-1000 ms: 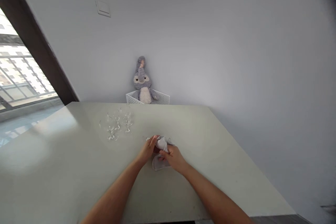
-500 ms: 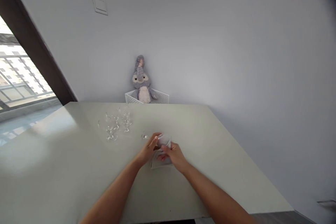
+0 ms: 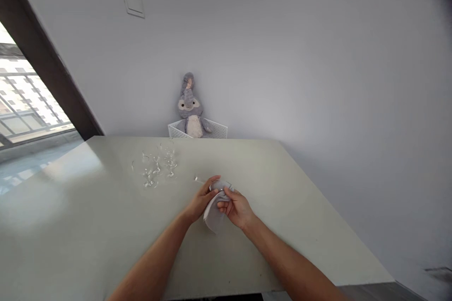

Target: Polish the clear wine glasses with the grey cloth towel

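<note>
My left hand (image 3: 200, 203) is closed round the bowl of a clear stemmed glass (image 3: 198, 179), which lies tilted on its side with its stem and foot sticking out to the left. My right hand (image 3: 240, 209) pinches a pale grey cloth (image 3: 213, 216) at the rim side of the bowl. Part of the cloth appears to be inside or against the bowl, and the rest hangs down between my hands. Fingers and cloth hide much of the bowl.
Several clear stemmed glasses (image 3: 155, 169) stand grouped on the pale table (image 3: 300, 225) to the left. Beyond the far edge, a grey plush toy (image 3: 190, 108) sits in a white perforated basket (image 3: 219, 130) against the wall. A dark-framed window or door is at left.
The glass has turned a little in my hands, its foot now edge-on. My right hand has shifted its grip on the cloth, whose loose end hangs lower and more curved.
</note>
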The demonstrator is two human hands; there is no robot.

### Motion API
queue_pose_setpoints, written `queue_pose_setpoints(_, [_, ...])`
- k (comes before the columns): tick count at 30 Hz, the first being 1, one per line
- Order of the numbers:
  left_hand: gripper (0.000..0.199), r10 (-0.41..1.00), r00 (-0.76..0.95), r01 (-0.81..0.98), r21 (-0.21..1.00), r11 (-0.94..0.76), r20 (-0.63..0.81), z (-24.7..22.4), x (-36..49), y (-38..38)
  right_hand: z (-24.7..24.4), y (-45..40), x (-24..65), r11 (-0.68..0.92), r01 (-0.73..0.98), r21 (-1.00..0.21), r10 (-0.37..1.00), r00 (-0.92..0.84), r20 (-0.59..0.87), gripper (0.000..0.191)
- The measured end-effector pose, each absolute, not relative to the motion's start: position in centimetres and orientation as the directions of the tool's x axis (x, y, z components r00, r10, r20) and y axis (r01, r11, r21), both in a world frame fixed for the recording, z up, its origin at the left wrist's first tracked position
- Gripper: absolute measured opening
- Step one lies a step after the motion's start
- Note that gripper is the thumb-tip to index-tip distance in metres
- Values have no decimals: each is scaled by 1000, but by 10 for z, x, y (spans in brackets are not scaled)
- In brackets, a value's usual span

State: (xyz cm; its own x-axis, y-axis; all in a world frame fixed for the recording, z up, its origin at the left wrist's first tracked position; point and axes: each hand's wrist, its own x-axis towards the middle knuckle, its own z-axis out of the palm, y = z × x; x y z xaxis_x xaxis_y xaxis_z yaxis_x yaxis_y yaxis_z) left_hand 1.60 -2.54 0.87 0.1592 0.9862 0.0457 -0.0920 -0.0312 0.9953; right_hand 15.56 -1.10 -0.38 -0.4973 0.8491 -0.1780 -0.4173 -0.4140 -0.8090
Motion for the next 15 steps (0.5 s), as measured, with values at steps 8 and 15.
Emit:
queue_pose_setpoints(8, [49, 989, 103, 227, 965, -127, 106, 3, 14, -20, -6, -19, 156, 160, 80, -984, 899, -424, 112, 20])
queue_pose_setpoints(15, [33, 872, 38, 829, 471, -300, 488, 13, 6, -27, 0, 6, 171, -83, 45, -996, 929, -358, -94, 30])
